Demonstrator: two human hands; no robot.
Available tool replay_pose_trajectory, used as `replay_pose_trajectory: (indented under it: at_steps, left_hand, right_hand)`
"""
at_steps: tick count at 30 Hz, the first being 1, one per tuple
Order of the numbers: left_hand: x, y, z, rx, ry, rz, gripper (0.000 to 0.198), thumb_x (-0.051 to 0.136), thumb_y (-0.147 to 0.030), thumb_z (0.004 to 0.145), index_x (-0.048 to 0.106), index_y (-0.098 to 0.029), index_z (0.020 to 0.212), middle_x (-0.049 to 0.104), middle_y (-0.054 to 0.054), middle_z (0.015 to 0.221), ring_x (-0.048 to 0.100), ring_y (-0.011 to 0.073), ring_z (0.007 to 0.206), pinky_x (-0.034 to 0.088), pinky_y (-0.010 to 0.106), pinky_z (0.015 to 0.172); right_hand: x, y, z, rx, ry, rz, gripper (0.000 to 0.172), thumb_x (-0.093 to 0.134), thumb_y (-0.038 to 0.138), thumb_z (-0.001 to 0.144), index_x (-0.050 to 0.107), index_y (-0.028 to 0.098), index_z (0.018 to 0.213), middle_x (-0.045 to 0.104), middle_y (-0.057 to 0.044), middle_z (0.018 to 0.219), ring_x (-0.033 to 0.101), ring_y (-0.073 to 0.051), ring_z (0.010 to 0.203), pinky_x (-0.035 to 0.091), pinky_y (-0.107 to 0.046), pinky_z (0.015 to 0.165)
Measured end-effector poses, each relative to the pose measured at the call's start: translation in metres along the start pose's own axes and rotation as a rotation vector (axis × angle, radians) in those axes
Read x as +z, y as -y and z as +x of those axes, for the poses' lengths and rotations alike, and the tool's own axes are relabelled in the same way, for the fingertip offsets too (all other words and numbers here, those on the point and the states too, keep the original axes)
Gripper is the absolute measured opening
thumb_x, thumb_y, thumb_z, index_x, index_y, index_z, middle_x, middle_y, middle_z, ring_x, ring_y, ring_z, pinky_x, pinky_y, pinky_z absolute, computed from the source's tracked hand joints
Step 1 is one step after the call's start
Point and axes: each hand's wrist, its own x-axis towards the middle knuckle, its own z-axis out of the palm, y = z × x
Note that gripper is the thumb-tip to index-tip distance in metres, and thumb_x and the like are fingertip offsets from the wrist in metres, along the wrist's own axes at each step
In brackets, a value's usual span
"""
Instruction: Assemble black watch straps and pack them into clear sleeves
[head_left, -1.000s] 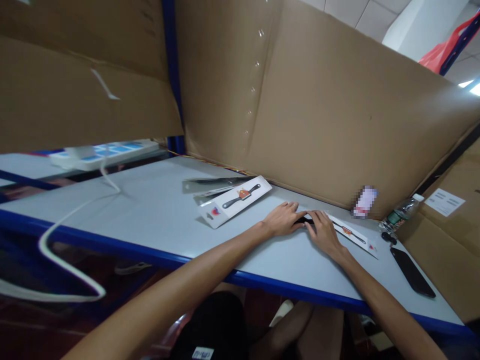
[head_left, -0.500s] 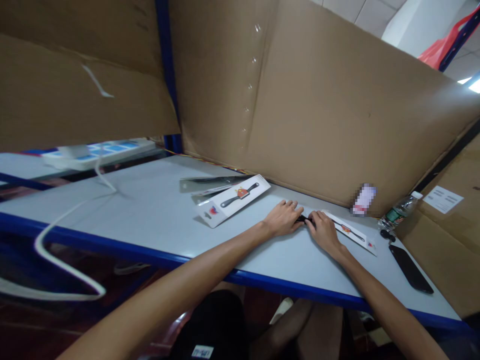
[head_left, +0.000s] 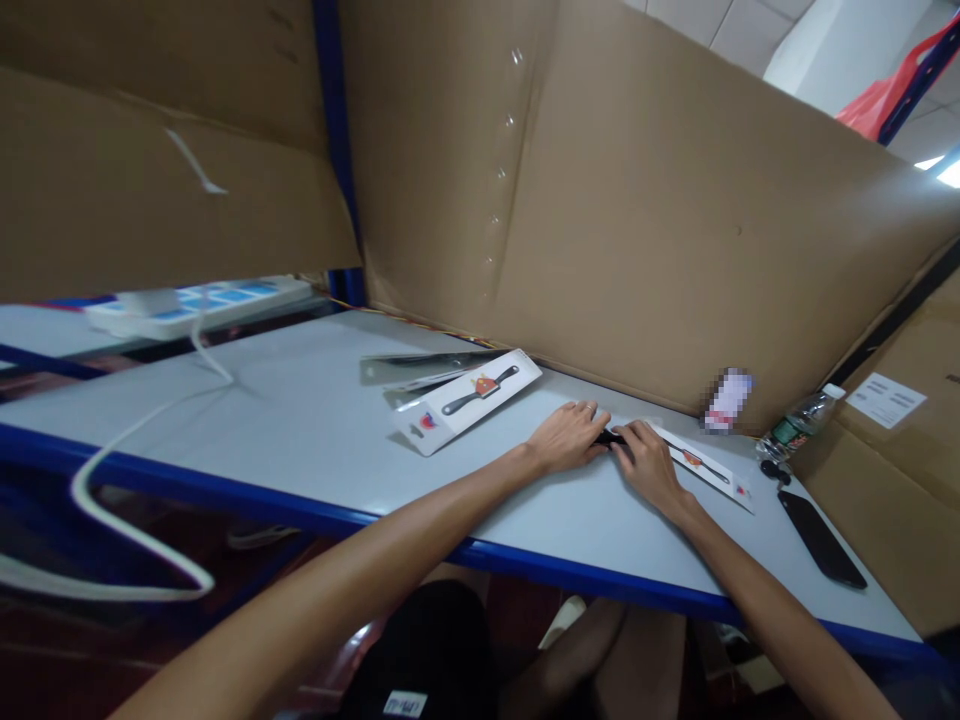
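Observation:
My left hand (head_left: 566, 437) and my right hand (head_left: 645, 462) meet on the grey table (head_left: 315, 430), fingers curled around a small black item (head_left: 604, 437) pinched between them. It lies at the near end of a white packaging card (head_left: 701, 465) printed with a dark knife shape. Further left, a second white card with a black-handled knife (head_left: 469, 400) lies flat, partly over clear plastic sleeves (head_left: 420, 370).
A tall cardboard sheet (head_left: 637, 220) walls the back of the table. To the right are a plastic bottle (head_left: 799, 425) lying on its side, a black phone (head_left: 817, 538) and small black earbuds (head_left: 772, 470). A white power strip (head_left: 195, 305) and cable (head_left: 112, 470) sit left.
The hands stay together on the black item. The view has shifted slightly; nothing on the table has visibly moved.

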Motion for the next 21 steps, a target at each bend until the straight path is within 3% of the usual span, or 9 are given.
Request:
replay_pose_trajectory:
  at_steps: [3, 9, 21]
  left_hand:
    - [0.000, -0.005, 0.001, 0.012, -0.019, -0.013, 0.029, 0.059, -0.036, 0.095, 0.051, -0.018, 0.116, 0.061, 0.015, 0.111, 0.061, 0.0303, 0.102, 0.045, 0.042, 0.087]
    - [0.001, -0.011, 0.002, -0.023, -0.045, -0.031, 0.046, 0.059, -0.034, 0.094, 0.040, -0.019, 0.133, 0.061, 0.013, 0.112, 0.061, 0.0294, 0.103, 0.045, 0.041, 0.086]
    - [0.000, -0.005, -0.001, 0.152, -0.030, 0.026, 0.063, 0.050, -0.021, 0.092, 0.030, -0.014, 0.152, 0.058, 0.018, 0.118, 0.055, 0.0297, 0.104, 0.041, 0.041, 0.088]
  right_hand:
    - [0.000, 0.005, 0.000, -0.031, -0.002, -0.041, 0.025, 0.051, 0.021, 0.099, 0.067, 0.022, 0.118, 0.060, -0.011, 0.106, 0.056, -0.026, 0.098, 0.048, -0.039, 0.086]
    - [0.001, 0.011, 0.001, -0.034, 0.038, -0.161, 0.030, 0.049, 0.019, 0.099, 0.065, 0.018, 0.124, 0.059, -0.014, 0.106, 0.054, -0.029, 0.099, 0.047, -0.042, 0.085]
    - [0.002, 0.011, 0.002, -0.012, 0.043, -0.166, 0.026, 0.056, 0.024, 0.096, 0.061, 0.018, 0.121, 0.061, -0.015, 0.112, 0.056, -0.031, 0.102, 0.049, -0.046, 0.092]
